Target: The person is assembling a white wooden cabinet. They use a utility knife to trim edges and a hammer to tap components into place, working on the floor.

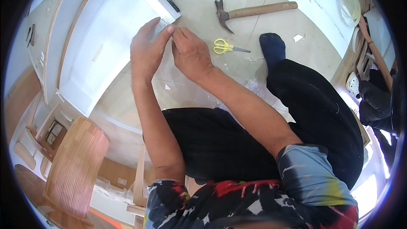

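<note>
My left hand [147, 50] and my right hand [190, 54] meet fingertip to fingertip beside the corner of a white panelled furniture piece [106, 44]. The left thumb presses against the pinched fingers of the right. Whatever lies between them is too small or hidden to make out. To the right of my hands, a pair of scissors [221, 46] with yellow handles lies on the tiled floor. Beyond it rests a claw hammer [263, 9] with a wooden handle, its head toward the left.
A white board [307, 0] lies at the far right, with a pale coiled strip [348, 2] on it. Another person's arm [379, 59] is beside it. Small white scraps [298, 38] dot the floor. Wooden furniture [78, 157] stands at the near left.
</note>
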A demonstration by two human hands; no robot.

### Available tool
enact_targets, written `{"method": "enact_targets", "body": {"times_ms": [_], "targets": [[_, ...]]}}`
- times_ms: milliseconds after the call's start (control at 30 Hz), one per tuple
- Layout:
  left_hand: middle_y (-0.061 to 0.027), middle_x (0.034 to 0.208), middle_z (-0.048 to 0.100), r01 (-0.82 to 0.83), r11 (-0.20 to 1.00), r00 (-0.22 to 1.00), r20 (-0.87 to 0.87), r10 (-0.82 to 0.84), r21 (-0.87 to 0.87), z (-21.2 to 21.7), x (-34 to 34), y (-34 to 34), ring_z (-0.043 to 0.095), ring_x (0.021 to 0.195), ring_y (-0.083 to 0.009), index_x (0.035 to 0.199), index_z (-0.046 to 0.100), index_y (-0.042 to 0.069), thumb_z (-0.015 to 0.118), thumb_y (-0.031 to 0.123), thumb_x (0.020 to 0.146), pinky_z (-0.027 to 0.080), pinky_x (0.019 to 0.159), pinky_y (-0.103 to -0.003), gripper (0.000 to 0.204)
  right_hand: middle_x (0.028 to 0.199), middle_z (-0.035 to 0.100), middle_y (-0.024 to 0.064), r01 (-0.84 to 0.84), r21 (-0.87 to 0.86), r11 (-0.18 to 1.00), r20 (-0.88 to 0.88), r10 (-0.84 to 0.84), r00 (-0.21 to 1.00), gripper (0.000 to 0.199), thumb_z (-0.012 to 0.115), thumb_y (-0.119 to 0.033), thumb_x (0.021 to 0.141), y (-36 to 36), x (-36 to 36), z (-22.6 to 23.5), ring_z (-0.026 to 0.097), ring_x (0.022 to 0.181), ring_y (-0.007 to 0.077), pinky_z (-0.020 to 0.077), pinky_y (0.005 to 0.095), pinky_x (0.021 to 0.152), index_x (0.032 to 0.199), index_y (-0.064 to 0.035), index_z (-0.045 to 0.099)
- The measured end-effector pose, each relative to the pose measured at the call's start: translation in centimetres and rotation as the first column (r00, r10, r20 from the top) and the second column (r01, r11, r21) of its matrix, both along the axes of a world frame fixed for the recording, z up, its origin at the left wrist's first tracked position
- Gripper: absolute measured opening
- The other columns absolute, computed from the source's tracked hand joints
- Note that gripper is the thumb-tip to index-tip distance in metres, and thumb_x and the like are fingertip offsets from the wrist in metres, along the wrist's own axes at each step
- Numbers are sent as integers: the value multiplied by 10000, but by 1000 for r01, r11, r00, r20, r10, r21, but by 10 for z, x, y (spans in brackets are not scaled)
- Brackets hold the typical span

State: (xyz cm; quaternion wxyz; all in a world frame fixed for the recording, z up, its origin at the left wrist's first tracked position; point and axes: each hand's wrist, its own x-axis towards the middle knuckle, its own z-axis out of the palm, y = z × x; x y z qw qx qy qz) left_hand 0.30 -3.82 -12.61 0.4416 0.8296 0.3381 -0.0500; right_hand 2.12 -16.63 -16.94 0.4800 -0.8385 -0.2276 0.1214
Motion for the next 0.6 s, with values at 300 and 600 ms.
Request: {"method": "enact_targets", "body": {"times_ms": [300,600], "targets": [[-198,941,733,-34,962,999,-31,44,271,-4,11,-11,705,883,-261,1133,709,-28,702,400,846,527,832,-338,515,891,592,174,24,112,993,-140,-8,990,260,610,18,803,0,2,3,619,850,381,513,470,721,1057,-9,560],[-171,886,740,18,965,988,-151,22,261,9,22,-13,703,816,-231,1116,711,-44,686,323,853,527,809,-314,452,928,632,182,94,181,979,-170,-63,983,363,620,18,842,-9,1,-5,620,840,385,508,423,737,1203,-23,606]]}}
